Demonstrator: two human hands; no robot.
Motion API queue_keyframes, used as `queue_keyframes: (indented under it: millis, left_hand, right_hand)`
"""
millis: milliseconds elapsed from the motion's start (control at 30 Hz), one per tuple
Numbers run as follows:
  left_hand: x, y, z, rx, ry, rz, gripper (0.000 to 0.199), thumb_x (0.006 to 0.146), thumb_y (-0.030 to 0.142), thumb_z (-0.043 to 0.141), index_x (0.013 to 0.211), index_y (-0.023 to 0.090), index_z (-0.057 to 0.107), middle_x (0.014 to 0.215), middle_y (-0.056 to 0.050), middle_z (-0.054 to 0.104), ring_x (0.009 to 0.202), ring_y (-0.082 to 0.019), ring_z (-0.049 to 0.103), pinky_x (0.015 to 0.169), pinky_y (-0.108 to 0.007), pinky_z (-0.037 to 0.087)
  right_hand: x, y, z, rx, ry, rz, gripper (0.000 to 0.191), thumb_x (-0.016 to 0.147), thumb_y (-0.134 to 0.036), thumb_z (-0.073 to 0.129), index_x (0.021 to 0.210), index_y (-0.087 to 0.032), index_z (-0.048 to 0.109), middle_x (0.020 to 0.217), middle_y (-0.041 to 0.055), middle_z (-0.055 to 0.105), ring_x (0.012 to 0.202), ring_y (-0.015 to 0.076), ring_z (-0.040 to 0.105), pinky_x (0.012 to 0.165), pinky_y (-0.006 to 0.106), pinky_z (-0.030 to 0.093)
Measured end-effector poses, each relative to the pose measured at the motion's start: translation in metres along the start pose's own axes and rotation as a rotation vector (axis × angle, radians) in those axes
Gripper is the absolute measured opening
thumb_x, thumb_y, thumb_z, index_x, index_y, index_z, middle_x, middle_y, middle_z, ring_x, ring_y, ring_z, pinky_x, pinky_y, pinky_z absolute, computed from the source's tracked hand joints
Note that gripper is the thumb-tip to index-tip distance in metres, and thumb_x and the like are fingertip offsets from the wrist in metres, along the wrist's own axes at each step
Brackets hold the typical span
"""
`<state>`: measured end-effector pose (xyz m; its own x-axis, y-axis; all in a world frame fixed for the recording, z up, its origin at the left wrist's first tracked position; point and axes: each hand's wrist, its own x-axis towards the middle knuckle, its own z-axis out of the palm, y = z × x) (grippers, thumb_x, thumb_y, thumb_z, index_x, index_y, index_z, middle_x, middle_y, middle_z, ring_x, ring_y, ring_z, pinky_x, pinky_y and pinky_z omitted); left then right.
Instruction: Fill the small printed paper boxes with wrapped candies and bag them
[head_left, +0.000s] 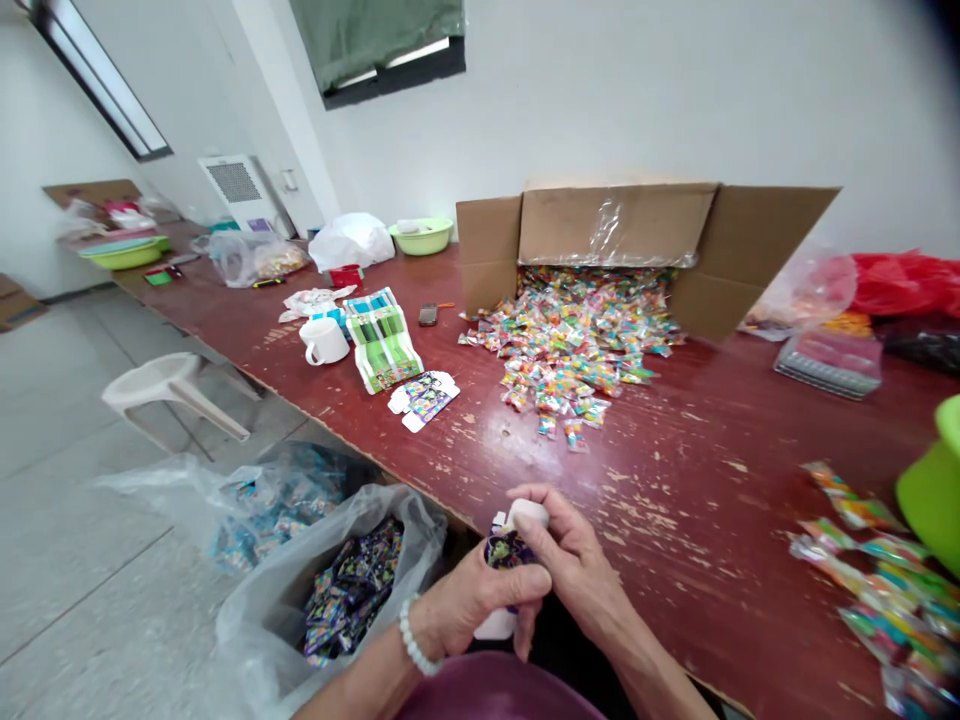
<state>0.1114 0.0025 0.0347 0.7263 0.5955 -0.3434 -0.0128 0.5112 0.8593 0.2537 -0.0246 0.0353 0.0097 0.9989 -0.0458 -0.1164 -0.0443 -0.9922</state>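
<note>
Both my hands meet at the near edge of the red table [675, 500]. My left hand [469, 595] and my right hand [574, 565] together grip a small printed carton [508, 550], dark purple with white flaps, held just off the table edge. My left wrist wears a white bead bracelet [412, 635]. A flat unfolded carton of the same print [424, 398] lies on the table ahead, next to a stack of green and white flat cartons [382, 345].
A tipped cardboard box [637, 235] spills a heap of small colourful candy packets [577, 345]. A plastic-lined bin of finished dark cartons [352, 585] stands at my left, by a white stool [169, 390]. A white mug [324, 340], phone [428, 314], green basins and more packets [885, 590] surround.
</note>
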Motion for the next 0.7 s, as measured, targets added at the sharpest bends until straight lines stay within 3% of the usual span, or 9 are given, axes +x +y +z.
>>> queue_keyframes:
  millis: [100,200,300,367,433,500,600,667,700]
  left_hand:
    - [0.002,-0.001,0.005,0.096,0.15,0.079,0.05,0.066,0.062,0.077,0.078,0.016,0.062,0.046,0.004,0.052,0.04,-0.01,0.043,0.047,-0.023,0.037]
    - [0.003,0.003,0.002,0.103,0.166,0.136,0.056,0.065,0.067,0.076,0.078,0.014,0.063,0.056,-0.001,0.06,0.053,-0.012,0.053,0.058,-0.025,0.042]
    - [0.0,0.007,-0.005,0.103,0.082,0.098,0.063,0.06,0.067,0.08,0.09,0.013,0.064,0.069,-0.003,0.066,0.062,-0.013,0.057,0.062,-0.024,0.042]
    - [-0.002,0.011,-0.01,0.071,-0.073,0.014,0.065,0.062,0.068,0.078,0.094,0.012,0.066,0.074,-0.007,0.069,0.063,-0.014,0.059,0.061,-0.024,0.043]
    - [-0.003,0.014,-0.013,-0.023,-0.252,-0.073,0.064,0.068,0.069,0.073,0.094,0.011,0.069,0.077,-0.012,0.072,0.065,-0.018,0.064,0.062,-0.025,0.046]
    - [-0.002,0.014,-0.015,-0.111,-0.342,-0.122,0.058,0.073,0.064,0.071,0.093,0.01,0.071,0.078,-0.013,0.072,0.068,-0.021,0.068,0.063,-0.027,0.049]
    - [0.001,0.01,-0.015,-0.136,-0.292,-0.084,0.046,0.07,0.054,0.078,0.085,0.011,0.072,0.073,-0.011,0.072,0.066,-0.021,0.069,0.064,-0.028,0.052]
    - [0.003,0.007,-0.016,-0.115,-0.243,-0.041,0.048,0.065,0.054,0.083,0.083,0.011,0.071,0.072,-0.01,0.072,0.066,-0.02,0.069,0.064,-0.028,0.054]
    - [0.004,0.005,-0.017,-0.098,-0.229,-0.026,0.05,0.063,0.055,0.084,0.083,0.011,0.071,0.072,-0.01,0.072,0.066,-0.02,0.068,0.064,-0.028,0.054]
  right_hand:
    - [0.001,0.002,0.0,0.089,0.031,0.002,0.05,0.092,-0.053,0.058,0.132,-0.026,0.048,0.098,0.0046,0.068,0.086,0.02,0.066,0.077,0.032,0.054]
    - [0.003,0.003,0.0,0.146,0.026,-0.002,0.048,0.088,-0.05,0.065,0.127,-0.026,0.052,0.109,0.0065,0.068,0.085,0.0188,0.068,0.071,0.029,0.056]
    - [0.005,0.005,-0.001,0.181,0.034,0.042,0.037,0.084,-0.048,0.07,0.11,-0.022,0.06,0.096,0.0053,0.07,0.053,0.011,0.06,0.046,0.022,0.048]
    - [0.006,0.007,-0.003,0.217,0.069,0.067,0.031,0.083,-0.047,0.071,0.097,-0.02,0.061,0.082,0.0024,0.068,0.042,0.007,0.05,0.039,0.02,0.041]
    - [0.006,0.009,-0.005,0.244,0.08,0.067,0.029,0.084,-0.045,0.071,0.091,-0.02,0.06,0.076,0.0005,0.065,0.046,0.0084,0.053,0.043,0.02,0.044]
    - [0.006,0.01,-0.006,0.207,0.087,0.027,0.028,0.085,-0.042,0.069,0.101,-0.021,0.059,0.078,0.0007,0.065,0.06,0.0134,0.061,0.054,0.025,0.051]
    - [0.004,0.005,-0.007,-0.117,0.271,-0.184,0.039,0.087,-0.033,0.065,0.123,-0.024,0.053,0.098,0.0056,0.066,0.084,0.0198,0.065,0.075,0.035,0.055]
    - [0.002,-0.002,-0.008,-0.422,0.342,-0.375,0.032,0.086,-0.027,0.064,0.117,-0.024,0.058,0.109,0.0084,0.062,0.099,0.023,0.061,0.088,0.039,0.052]
    - [0.001,-0.006,-0.01,-0.544,0.312,-0.443,0.025,0.087,-0.025,0.063,0.111,-0.024,0.062,0.11,0.0089,0.062,0.102,0.0239,0.06,0.09,0.04,0.05]
